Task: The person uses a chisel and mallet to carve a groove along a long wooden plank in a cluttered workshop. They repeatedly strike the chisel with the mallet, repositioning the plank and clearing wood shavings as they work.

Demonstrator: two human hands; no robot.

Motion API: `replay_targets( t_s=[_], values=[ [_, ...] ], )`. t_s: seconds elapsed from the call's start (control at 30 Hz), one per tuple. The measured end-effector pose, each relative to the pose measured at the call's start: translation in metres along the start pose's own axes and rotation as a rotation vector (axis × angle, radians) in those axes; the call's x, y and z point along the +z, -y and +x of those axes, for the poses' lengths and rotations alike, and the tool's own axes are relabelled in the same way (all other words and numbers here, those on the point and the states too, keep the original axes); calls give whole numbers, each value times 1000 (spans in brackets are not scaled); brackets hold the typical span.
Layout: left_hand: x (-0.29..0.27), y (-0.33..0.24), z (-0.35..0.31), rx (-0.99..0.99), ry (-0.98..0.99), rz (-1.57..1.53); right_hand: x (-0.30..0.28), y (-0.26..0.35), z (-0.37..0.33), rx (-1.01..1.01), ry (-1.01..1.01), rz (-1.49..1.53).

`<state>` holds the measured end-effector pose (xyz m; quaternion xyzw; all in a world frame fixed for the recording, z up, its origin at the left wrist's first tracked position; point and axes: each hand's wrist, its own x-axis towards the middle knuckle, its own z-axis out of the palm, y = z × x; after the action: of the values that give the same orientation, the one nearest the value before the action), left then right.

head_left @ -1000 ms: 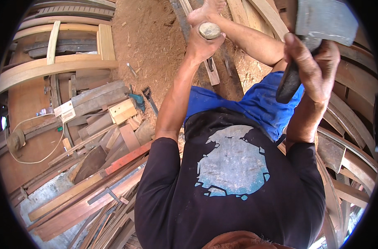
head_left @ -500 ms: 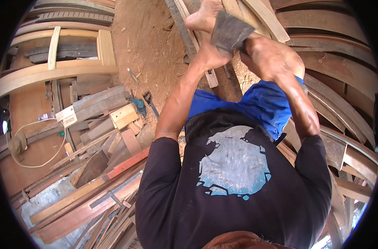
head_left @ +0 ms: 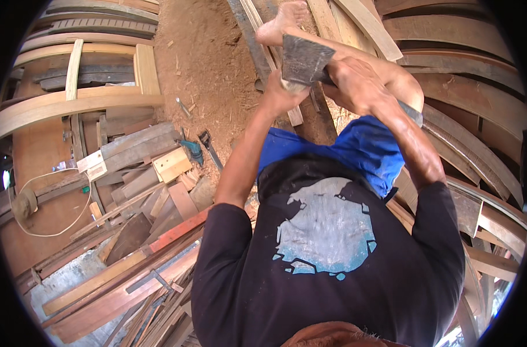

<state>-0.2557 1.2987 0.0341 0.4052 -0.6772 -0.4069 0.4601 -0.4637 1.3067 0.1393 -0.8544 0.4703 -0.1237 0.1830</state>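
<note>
An axe with a broad, dark, flared blade (head_left: 305, 60) is held in front of me, over my bare lower leg and the floor. My right hand (head_left: 356, 87) is wrapped round its handle close to the head; the dark handle end (head_left: 411, 114) shows beyond my wrist, by my knee. My left hand (head_left: 282, 95) is closed at the lower left corner of the blade. A small pale piece (head_left: 294, 87) shows at its fingers; I cannot make out what it is.
Sawdust and chips cover the floor (head_left: 197, 52). Curved planks (head_left: 466, 63) are stacked on the right. Narrow boards (head_left: 367, 26) lie by my foot. On the left are a wooden frame (head_left: 73, 98), offcuts, a teal power tool (head_left: 192, 150), a handsaw (head_left: 210, 147) and a cord loop.
The axe has shifted to the left, and more of its handle end shows by my knee. My left hand has moved slightly left and down along with the blade.
</note>
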Motion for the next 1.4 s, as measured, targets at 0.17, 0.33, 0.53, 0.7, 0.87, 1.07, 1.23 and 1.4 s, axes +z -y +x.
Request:
replay_targets(
  t_s=[0.17, 0.33, 0.53, 0.7, 0.87, 1.07, 1.23, 1.4],
  values=[
    [-8, 31, -6, -85, 83, 45, -25, 35, -3, 54, -347, 503],
    [-15, -8, 30, 34, -162, 22, -64, 41, -17, 78, -567, 629],
    [-16, -18, 67, 186, -111, 245, -79, 36, -44, 17, -780, 776],
    [-6, -9, 62, 89, -99, 268, -78, 24, -53, 14, -815, 829],
    [-2, -5, 63, -42, -35, 286, -81, 18, -55, 55, -881, 762],
    [12, -11, 48, -13, 27, 286, -33, 1, -23, 382, -367, 130],
    [0, 0, 30, -1, 30, 251, -40, 2, -13, 182, -242, 134],
    [-13, -7, 25, -52, 13, 176, -65, 31, -13, 51, -694, 442]
  ],
)
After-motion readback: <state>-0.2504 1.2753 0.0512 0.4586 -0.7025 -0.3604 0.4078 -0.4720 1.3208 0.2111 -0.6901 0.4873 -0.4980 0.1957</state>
